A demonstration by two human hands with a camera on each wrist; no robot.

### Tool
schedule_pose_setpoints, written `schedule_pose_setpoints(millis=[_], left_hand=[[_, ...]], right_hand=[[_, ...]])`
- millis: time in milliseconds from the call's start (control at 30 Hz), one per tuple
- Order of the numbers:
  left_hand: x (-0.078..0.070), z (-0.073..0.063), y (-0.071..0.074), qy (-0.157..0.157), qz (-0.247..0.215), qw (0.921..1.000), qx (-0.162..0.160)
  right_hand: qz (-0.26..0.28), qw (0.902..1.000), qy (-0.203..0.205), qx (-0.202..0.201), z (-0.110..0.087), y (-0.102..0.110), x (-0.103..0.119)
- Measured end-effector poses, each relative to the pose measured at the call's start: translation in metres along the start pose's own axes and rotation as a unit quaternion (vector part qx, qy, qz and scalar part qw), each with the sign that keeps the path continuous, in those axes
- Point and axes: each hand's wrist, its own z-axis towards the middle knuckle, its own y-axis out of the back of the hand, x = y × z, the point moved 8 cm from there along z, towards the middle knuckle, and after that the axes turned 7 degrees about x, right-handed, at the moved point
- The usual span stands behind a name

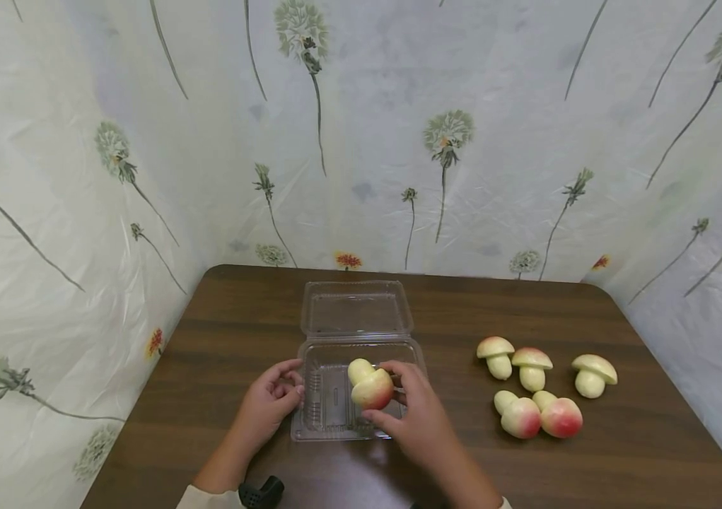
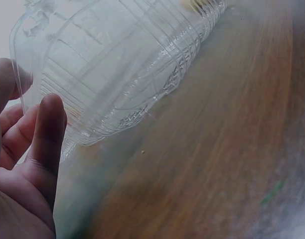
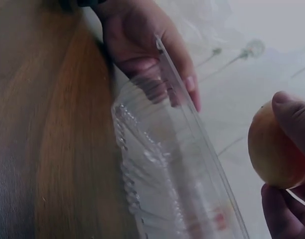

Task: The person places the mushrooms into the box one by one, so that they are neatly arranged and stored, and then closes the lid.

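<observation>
My right hand (image 1: pixel 416 413) pinches a mushroom-shaped piece (image 1: pixel 371 390) between thumb and fingers, above the clear plastic clamshell box (image 1: pixel 319 433). Its cap is pale yellow blushing to red, and its stem points up and left. In the right wrist view, thumb and fingers press on opposite sides of the mushroom's rounded cap (image 3: pixel 267 144). At the box's left edge is my left hand (image 1: pixel 269 404), fingers loosely bent and fingertips at the rim. From the left wrist view, its thumb (image 2: pixel 50 117) stands beside the box wall (image 2: pixel 107 69); firm contact is hard to judge.
The box's lid (image 1: pixel 357 311) lies folded back behind it. Several similar mushroom pieces (image 1: pixel 531 367) sit on the brown wooden table (image 1: pixel 462 304) to the right, some upright, others tipped over. A dandelion-patterned sheet (image 1: pixel 367 141) hangs behind the table and along its sides.
</observation>
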Motion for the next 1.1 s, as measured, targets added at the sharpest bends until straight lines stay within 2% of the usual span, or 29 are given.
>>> schedule_pose_setpoints(millis=[267,433,633,767,967,1100], left_hand=[[-0.001,-0.004,0.001,-0.001,0.013,0.9999,-0.003],[-0.001,-0.003,0.001,-0.002,0.018,0.9998,-0.003],[-0.001,-0.001,0.001,0.003,0.009,0.9999,-0.006],[-0.001,0.0,-0.001,-0.001,0.007,1.0,-0.002],[0.0,0.0,0.0,0.006,0.015,0.9998,-0.009],[0.0,0.0,0.0,0.011,0.013,0.9998,-0.01]], right_hand=[[-0.019,0.9991,0.002,0.038,0.006,-0.02,0.003],[-0.031,0.9983,0.017,0.046,0.009,-0.029,0.006],[-0.06,0.9955,0.021,0.071,0.013,-0.038,0.01],[-0.096,0.992,0.011,0.081,0.014,-0.041,0.011],[-0.168,0.9802,0.022,0.103,0.014,-0.046,0.016],[-0.18,0.9768,0.028,0.112,0.016,-0.051,0.017]])
